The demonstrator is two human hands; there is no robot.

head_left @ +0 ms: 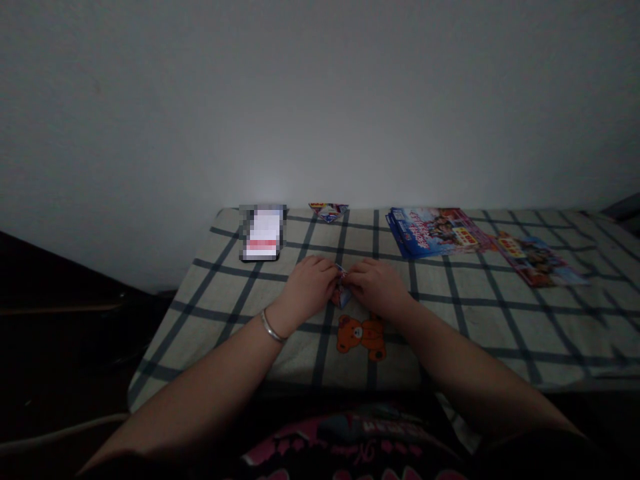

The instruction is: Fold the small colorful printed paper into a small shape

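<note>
Left hand and right hand pinch a small, multicoloured folded paper piece — uneven pulling could tear it.

Leaflet stack: white characters, too small for reading
Single leaflet, right of stack: yellow label, unreadable
Shirt, nearer than stack: script "N", rest unclear

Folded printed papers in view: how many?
2: a folded triangle near the wall, right of the phone; a second folded piece held between the left hand and right hand, partly covered. Others may be hidden beneath the hands.
</note>
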